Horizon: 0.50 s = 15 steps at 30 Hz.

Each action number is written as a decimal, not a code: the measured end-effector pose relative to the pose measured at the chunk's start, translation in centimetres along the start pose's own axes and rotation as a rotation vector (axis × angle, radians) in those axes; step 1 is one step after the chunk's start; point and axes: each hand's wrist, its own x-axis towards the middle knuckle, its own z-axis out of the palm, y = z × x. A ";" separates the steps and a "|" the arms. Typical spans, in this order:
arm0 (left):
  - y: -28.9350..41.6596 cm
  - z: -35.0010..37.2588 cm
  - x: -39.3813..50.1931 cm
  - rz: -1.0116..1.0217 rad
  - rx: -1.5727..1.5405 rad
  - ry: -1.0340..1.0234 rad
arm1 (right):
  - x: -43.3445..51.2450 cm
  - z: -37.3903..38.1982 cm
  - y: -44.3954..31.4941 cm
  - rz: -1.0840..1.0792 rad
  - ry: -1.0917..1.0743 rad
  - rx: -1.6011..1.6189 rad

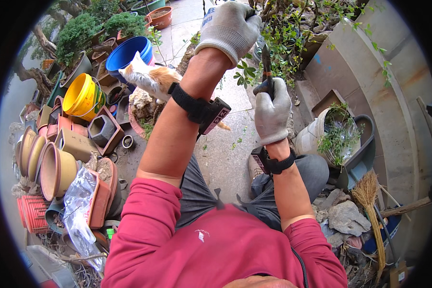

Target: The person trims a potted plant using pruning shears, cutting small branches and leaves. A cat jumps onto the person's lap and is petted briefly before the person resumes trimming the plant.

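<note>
My left hand [230, 30], in a grey-white work glove, is raised at the top of the view. Its fingers are curled at a dark stem or branch of the leafy plant, and what lies within them is mostly hidden. My right hand [273, 111], gloved too, is closed around a dark-handled hand tool [268, 73], probably pruning shears, which points up towards the plant. The leafy plant [286, 43] with its thin green shoots hangs beyond both hands. Cut leaves [234, 145] lie scattered on the paving below.
A white and orange cat [154, 77] stands at left by a blue bucket [129, 54]. Near it are a yellow bucket [81, 97] and stacked plant pots [55, 169]. At right stand a white bucket [311, 136] of clippings, a straw broom [369, 194] and rocks [347, 217].
</note>
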 end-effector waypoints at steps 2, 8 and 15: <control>0.1 0.0 0.0 -0.030 0.040 0.004 | -0.4 0.0 0.3 0.083 -0.012 0.102; 0.5 -0.4 -0.3 0.015 0.040 0.073 | -4.7 -1.9 0.0 0.147 0.053 0.345; 1.5 -1.5 -1.7 0.260 -0.150 0.200 | -4.6 -15.7 5.0 0.149 0.435 0.447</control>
